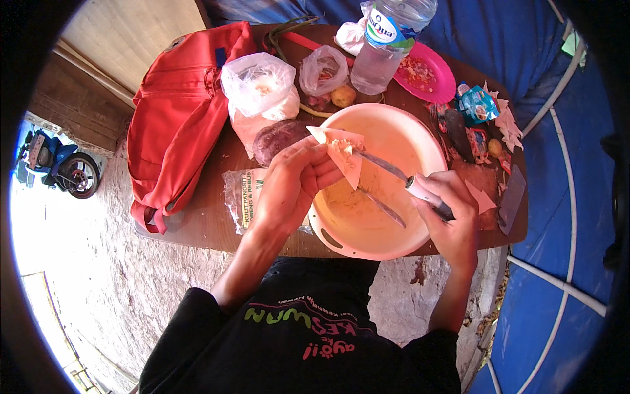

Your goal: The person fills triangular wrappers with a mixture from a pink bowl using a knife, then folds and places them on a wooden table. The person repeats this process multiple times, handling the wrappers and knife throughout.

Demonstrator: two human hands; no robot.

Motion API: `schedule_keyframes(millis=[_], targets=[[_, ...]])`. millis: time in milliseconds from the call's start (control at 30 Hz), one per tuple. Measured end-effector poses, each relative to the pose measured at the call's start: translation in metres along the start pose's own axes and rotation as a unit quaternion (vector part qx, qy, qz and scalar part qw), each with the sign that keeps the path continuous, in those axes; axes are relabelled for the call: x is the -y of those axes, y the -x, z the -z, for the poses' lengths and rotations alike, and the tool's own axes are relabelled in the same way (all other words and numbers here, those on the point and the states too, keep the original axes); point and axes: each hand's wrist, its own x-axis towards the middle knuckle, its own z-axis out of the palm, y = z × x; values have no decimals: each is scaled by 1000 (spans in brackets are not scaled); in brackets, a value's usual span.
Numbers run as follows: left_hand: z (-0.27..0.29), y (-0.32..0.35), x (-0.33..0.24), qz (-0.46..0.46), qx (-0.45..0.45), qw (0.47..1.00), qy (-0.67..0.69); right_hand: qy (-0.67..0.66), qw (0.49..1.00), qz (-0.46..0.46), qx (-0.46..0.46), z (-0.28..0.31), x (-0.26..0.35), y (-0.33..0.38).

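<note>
My left hand [300, 172] holds up a thin, pale wonton wrapper [352, 172] by its edge, fingers behind it. A small heap of crumbly yellowish filling [346, 147] lies on the wrapper. In my right hand [450, 209] is a knife [384, 163], gripped by its light handle, with the blade's tip at the filling. Both hands are over a large pale basin [420, 141] with yellowish residue on its bottom. A second metal utensil [387, 209] lies inside the basin; its far end is hidden behind the wrapper.
A red backpack [180, 115] lies at the left, beside plastic bags [259, 79] and a dark purple vegetable [279, 141]. Behind the basin stand a large water bottle [387, 49] and a pink plate [433, 69]. Packets [478, 104] and scraps crowd the right; a wrapper package [246, 197] lies near my left forearm.
</note>
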Motion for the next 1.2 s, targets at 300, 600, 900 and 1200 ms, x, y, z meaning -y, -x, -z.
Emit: schedule_keyframes(millis=[300, 600, 900, 1200], targets=[[7, 1, -1, 4, -39, 999, -22, 153, 986, 29, -54, 8, 1, 7], [-2, 2, 4, 17, -4, 998, -66, 100, 982, 126, -102, -8, -6, -1], [-1, 8, 2, 5, 24, 992, -128, 103, 985, 107, -84, -10, -9, 0], [0, 10, 5, 3, 28, 993, -119, 69, 989, 83, -97, -9, -11, 3]])
